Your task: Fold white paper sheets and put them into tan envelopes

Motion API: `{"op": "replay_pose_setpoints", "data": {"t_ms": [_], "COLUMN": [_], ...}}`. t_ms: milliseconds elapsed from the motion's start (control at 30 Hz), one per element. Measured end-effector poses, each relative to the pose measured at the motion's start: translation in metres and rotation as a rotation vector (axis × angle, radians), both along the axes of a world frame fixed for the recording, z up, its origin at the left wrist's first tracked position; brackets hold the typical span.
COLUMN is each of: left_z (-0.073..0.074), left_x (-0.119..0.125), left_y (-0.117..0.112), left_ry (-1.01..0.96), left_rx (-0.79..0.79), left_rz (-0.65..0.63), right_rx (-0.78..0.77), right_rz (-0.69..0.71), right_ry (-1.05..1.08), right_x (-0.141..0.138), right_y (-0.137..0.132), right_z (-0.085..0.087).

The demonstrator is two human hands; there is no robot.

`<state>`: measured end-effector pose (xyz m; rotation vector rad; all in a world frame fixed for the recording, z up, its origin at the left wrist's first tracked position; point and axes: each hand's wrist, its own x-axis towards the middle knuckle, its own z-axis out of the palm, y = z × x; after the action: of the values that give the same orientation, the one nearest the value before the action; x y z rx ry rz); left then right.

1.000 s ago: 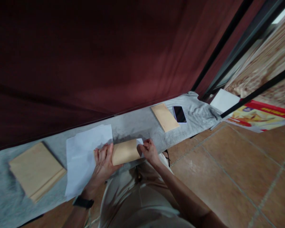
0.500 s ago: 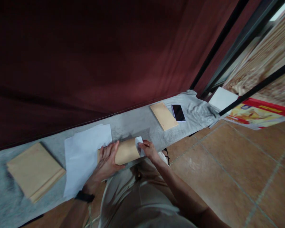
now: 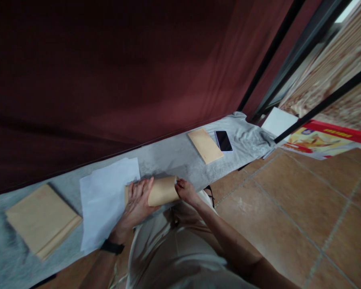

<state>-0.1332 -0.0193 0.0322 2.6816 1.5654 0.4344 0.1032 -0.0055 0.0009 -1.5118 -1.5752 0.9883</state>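
A brown paper envelope point(image 3: 163, 190) lies across the near edge of the bench, its right end bulging open. Over its left part, my left hand point(image 3: 140, 199) is laid with the thumb along the near edge and the fingers across the top, holding it. My right hand point(image 3: 186, 192) is closed at the open end, fingers pinched on a folded white paper point(image 3: 176, 180). Only a sliver of that paper shows at the mouth; the rest is hidden inside the envelope. Left of my left hand is a stack of white sheets point(image 3: 105, 196).
A pile of brown envelopes point(image 3: 43, 220) lies at the far left of the cloth-covered bench point(image 3: 165, 158). Farther right are a single brown envelope point(image 3: 205, 145) and a phone point(image 3: 224, 141). A dark red curtain point(image 3: 123, 80) hangs behind; black poles point(image 3: 270, 56) stand at right.
My right hand has pushed the white paper leftward into the envelope, so much less of it shows. My left hand stays on the envelope. The view has shifted slightly.
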Motion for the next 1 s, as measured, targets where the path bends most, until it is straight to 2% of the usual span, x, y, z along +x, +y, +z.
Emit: {"op": "replay_pose_setpoints", "data": {"t_ms": [333,1000], "left_z": [0.000,0.009], "left_x": [0.003,0.015], "left_y": [0.001,0.004], "left_ry": [-0.026,-0.085], "left_rx": [0.043,-0.009], "left_rz": [-0.022,-0.024], "right_rx": [-0.132,-0.120], "right_rz": [-0.067,-0.193], "right_ry": [0.000,0.125], "right_x": [0.007,0.013], "right_y": [-0.005,-0.004], "right_z": [0.016,0.018]}}
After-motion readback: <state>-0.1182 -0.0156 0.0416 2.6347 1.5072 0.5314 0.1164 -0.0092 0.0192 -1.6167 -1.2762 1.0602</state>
